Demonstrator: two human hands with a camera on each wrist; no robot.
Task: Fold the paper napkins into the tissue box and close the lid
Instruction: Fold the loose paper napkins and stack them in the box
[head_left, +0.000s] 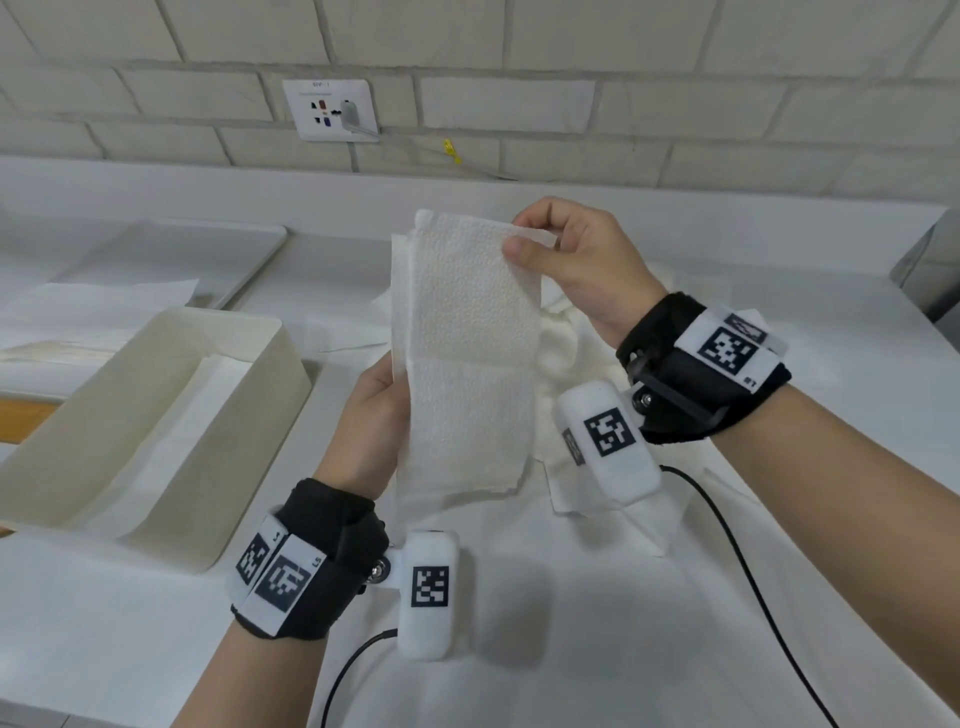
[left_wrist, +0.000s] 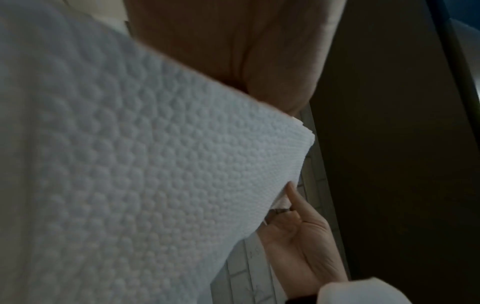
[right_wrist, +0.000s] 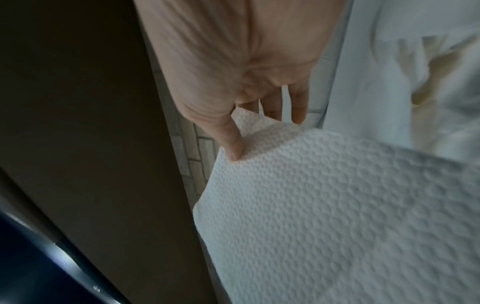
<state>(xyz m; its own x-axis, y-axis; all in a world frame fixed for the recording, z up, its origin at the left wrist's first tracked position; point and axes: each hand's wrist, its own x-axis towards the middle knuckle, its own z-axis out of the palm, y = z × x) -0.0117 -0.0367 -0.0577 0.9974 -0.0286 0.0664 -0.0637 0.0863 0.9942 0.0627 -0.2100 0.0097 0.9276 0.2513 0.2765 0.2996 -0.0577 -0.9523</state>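
Napkin (head_left: 467, 358) held upright: right hand (head_left: 576, 260) pinches top corner, left hand (head_left: 371, 415) grips side edge.

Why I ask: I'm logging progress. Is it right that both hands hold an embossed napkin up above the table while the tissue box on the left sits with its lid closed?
Not quite: the head view shows the tissue box open, with no lid on it. The rest holds: left hand and right hand hold the embossed napkin up above the table.

Black wrist straps (head_left: 322, 561) — white coded tags
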